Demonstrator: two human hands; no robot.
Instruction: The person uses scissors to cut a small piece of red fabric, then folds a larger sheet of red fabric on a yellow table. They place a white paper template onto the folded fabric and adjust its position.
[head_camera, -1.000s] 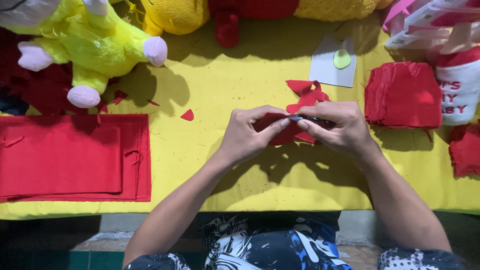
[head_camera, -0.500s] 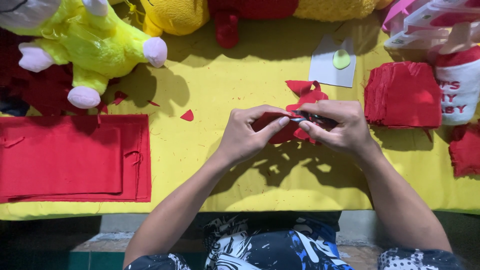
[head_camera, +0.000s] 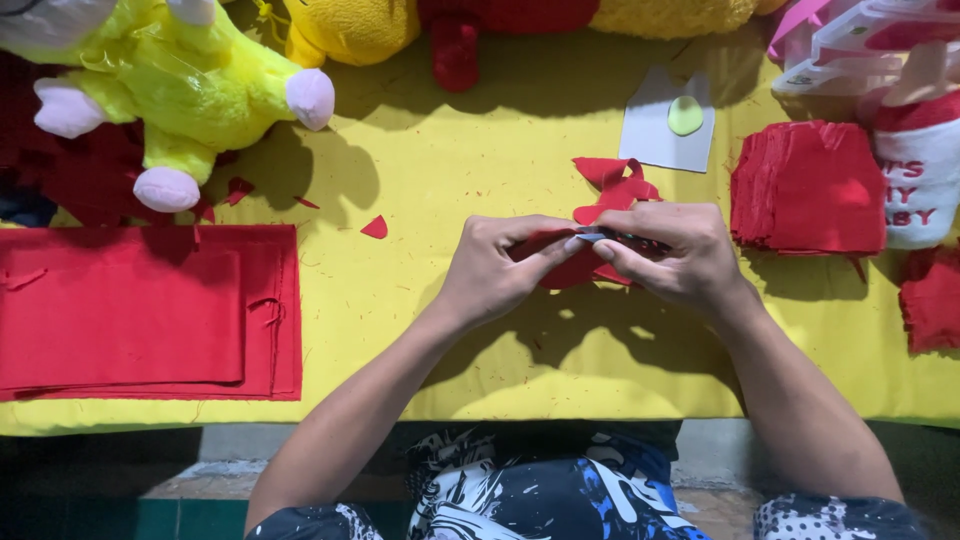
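I am looking down over a yellow table (head_camera: 420, 340), going left to right. Far to the left of the fingers, a stack of red felt sheets (head_camera: 140, 315) is lying flat, and above it a yellow-green plush toy (head_camera: 190, 90) is resting on its side. A small red scrap (head_camera: 374, 228) is sitting just left of the knuckles.

At the centre, the left hand (head_camera: 495, 270) is curling closed, its thumb and fingertips pinching a red felt piece (head_camera: 575, 268) — the piece is lying directly under and between both hands, touching each. Its long axis is running roughly left to right, from one set of fingers to the other. The right hand (head_camera: 675, 260) is also closing around a thin dark tool (head_camera: 620, 238), seemingly small scissors, its tip pointing left toward the left thumb; I cannot tell how far the blades are parted. Both hands are equally near the felt.

Just beyond the fingers, red offcuts (head_camera: 612, 185) are piling up, with a grey card (head_camera: 655, 135) behind them. To the right of the right hand — well apart — a stack of cut red pieces (head_camera: 805, 190) is sitting.
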